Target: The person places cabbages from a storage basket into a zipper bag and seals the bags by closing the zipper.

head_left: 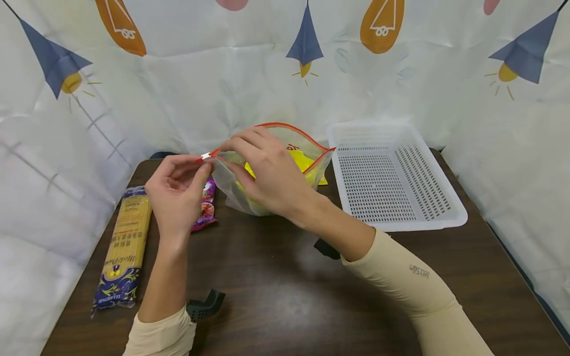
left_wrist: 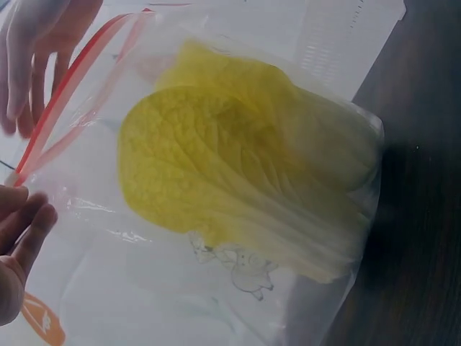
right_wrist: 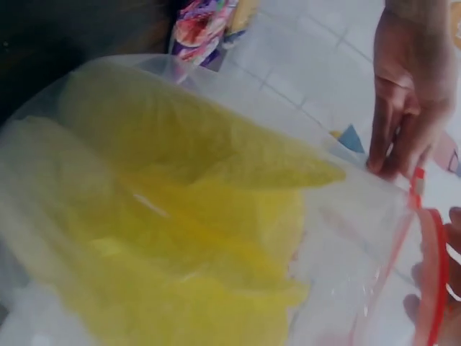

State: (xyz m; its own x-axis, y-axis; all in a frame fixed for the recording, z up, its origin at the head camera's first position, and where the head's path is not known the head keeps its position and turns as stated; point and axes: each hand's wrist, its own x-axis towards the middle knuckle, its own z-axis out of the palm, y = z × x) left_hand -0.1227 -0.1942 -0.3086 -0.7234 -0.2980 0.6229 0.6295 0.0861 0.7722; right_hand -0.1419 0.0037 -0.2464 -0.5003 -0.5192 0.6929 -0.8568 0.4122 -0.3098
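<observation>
A clear zip bag with a red zip edge stands on the table, its mouth gaping. Inside lie yellow-green cabbage leaves with pale stalks. Thumb and fingers of my left hand pinch the bag's left corner, right at the white slider. My right hand reaches across the mouth, its fingertips by the red edge near that corner. Its fingers are loosely bent, with the thumb apart from them. In the right wrist view, the left hand is at the slider end of the bag.
On the left lies a packet of spaghetti. A purple packet is partly hidden behind the left hand. To the right stands a white perforated basket. Behind the dark table hangs a patterned white curtain.
</observation>
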